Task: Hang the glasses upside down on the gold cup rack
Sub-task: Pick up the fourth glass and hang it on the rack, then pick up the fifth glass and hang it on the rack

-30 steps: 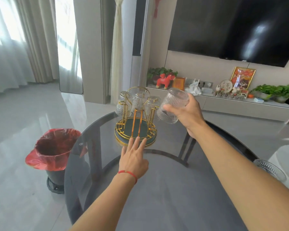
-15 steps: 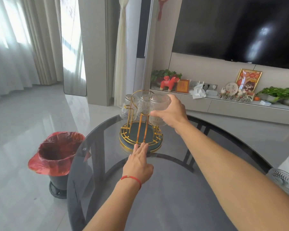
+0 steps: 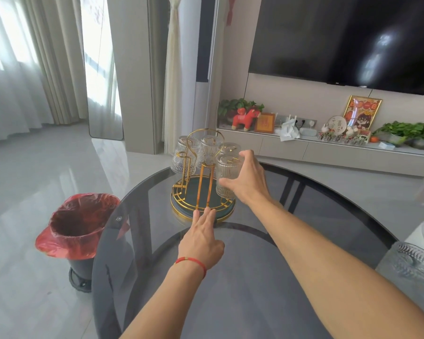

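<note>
Sunlit room: sheer white curtains (image 3: 15, 69) at left, glossy grey tiled floor (image 3: 47, 172), round smoked-glass table (image 3: 230, 302), red-lined black waste bin (image 3: 80, 231), wall-mounted black television (image 3: 348, 37) above a low grey cabinet (image 3: 328, 155).

At nine o'clock we see a bin (image 3: 80, 231) lined with a red bag on the pale floor (image 3: 34, 172). At one o'clock, a dark television (image 3: 345, 37); beneath it a red toy horse (image 3: 245, 117) and potted greenery (image 3: 409, 129).

A ribbed glass (image 3: 413, 265) is cut off by the right edge.
</note>
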`<state>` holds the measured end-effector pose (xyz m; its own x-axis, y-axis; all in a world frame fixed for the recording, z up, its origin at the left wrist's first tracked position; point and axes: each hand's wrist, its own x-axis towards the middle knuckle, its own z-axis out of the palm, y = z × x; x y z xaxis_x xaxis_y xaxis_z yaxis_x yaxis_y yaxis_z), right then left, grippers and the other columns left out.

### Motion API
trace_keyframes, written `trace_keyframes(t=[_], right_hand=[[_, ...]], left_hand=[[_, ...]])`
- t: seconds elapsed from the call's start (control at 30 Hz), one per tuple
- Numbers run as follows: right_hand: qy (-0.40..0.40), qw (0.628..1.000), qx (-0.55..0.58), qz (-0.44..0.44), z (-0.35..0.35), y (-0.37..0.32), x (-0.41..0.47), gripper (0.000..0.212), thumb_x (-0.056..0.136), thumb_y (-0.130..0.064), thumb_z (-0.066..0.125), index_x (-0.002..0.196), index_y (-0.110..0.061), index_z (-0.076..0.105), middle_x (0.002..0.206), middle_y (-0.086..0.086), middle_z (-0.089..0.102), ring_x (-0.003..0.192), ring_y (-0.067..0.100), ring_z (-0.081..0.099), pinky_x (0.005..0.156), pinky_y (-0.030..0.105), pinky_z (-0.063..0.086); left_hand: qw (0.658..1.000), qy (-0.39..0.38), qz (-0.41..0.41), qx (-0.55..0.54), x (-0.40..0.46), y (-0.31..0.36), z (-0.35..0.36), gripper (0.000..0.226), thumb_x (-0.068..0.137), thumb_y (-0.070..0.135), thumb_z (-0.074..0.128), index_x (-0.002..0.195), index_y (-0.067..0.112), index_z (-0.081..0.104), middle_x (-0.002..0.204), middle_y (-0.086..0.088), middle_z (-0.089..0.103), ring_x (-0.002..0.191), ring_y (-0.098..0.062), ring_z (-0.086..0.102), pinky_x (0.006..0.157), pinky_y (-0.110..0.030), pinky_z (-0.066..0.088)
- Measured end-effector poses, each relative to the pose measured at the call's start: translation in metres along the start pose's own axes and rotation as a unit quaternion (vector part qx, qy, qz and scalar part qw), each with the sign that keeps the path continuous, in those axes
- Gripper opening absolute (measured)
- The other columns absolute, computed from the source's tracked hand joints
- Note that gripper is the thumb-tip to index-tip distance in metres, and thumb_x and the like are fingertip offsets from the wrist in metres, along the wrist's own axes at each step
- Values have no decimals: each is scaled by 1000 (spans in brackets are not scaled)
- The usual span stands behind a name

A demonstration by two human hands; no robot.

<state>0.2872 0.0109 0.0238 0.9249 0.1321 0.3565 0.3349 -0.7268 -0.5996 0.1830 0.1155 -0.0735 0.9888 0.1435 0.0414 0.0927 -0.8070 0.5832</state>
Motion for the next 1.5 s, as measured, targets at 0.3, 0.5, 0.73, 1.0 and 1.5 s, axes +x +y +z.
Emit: trace_keyframes(t=[0.3, 0.5, 0.73, 1.0, 1.5], right_hand=[[-99, 995, -14, -31, -29, 14, -33, 104, 95, -37, 73, 168, -17, 1, 176, 8, 11, 160, 27, 18, 124, 41, 23], [-55, 991, -121, -27, -82, 65, -113, 51, 99, -25, 64, 148, -14, 57, 168, 9, 27, 150, 28, 35, 116, 48, 41], [64, 966, -251, 7, -172, 126, -209, 29, 85, -19, 76, 114, -15, 80, 132, 13, 68, 127, 38, 55, 107, 52, 41], [30, 905, -313, 288, -210, 145, -253, 80, 88, -65, 61, 143, -8, 45, 135, 21, 56, 124, 44, 55, 91, 50, 47], [-5, 903, 326, 280, -164, 100, -242, 56, 83, -32, 85, 130, -14, 61, 125, 9, 67, 104, 14, 71, 80, 45, 67]], left_hand=[[995, 72, 34, -59, -13, 7, -2, 66, 85, 5, 55, 148, 22, 47, 161, 1, 41, 151, -25, 32, 117, -43, 35], [985, 82, 120, -94, -40, 50, 5, 55, 83, 6, 61, 136, 20, 60, 141, -1, 62, 131, -22, 55, 110, -33, 40], [974, 27, 207, -89, -85, 97, 30, 49, 83, 6, 62, 131, 17, 64, 132, -3, 67, 129, -24, 53, 107, -23, 33], [975, -52, 149, -156, -119, 119, 45, 48, 85, 8, 59, 130, 23, 63, 132, -1, 66, 125, -20, 58, 107, -32, 44], [854, -192, -78, -477, -129, 119, 39, 39, 91, 42, 64, 124, 21, 61, 124, -9, 66, 108, -30, 69, 101, -43, 55]])
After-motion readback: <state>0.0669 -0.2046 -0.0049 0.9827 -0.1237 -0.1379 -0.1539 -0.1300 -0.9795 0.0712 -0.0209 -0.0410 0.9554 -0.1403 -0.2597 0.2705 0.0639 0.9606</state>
